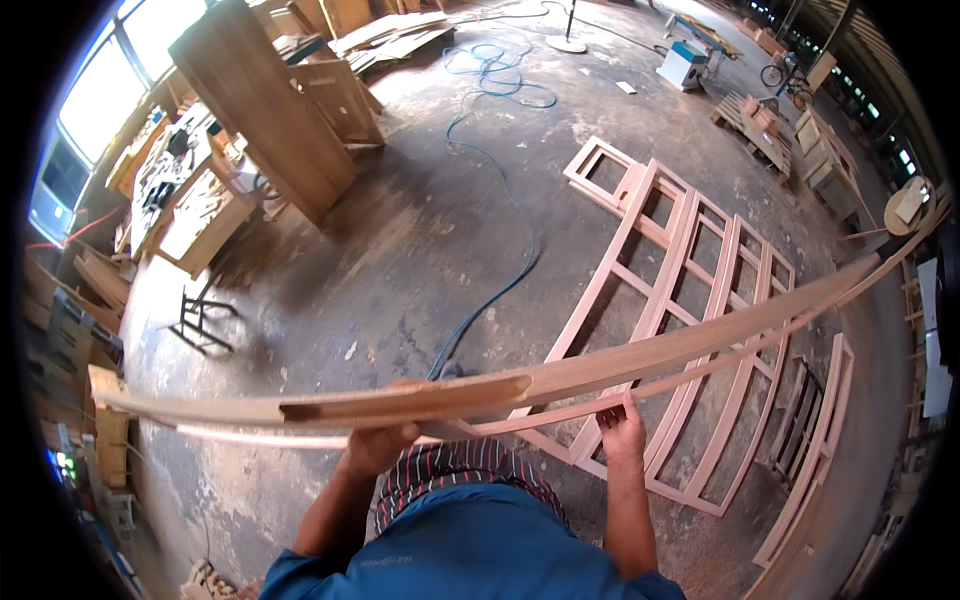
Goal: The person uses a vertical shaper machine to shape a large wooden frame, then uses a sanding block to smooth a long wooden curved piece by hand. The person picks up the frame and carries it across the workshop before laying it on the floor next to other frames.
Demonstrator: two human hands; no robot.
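A long wooden plank (620, 365) with a dark mortise slot near its left part stretches across the view from lower left to upper right. A thinner wooden strip (540, 415) runs just beneath it. My left hand (378, 445) grips the plank from below, near the slot. My right hand (622, 432) holds the thin strip, fingers pinched on it. Both forearms rise from my blue shirt at the bottom edge.
Several pale wooden window frames (690, 300) lie on the concrete floor to the right. A blue cable (500, 290) snakes across the floor. A tall wooden cabinet (262, 100) and cluttered workbenches (180, 190) stand at the left. A small black stand (200, 322) sits nearby.
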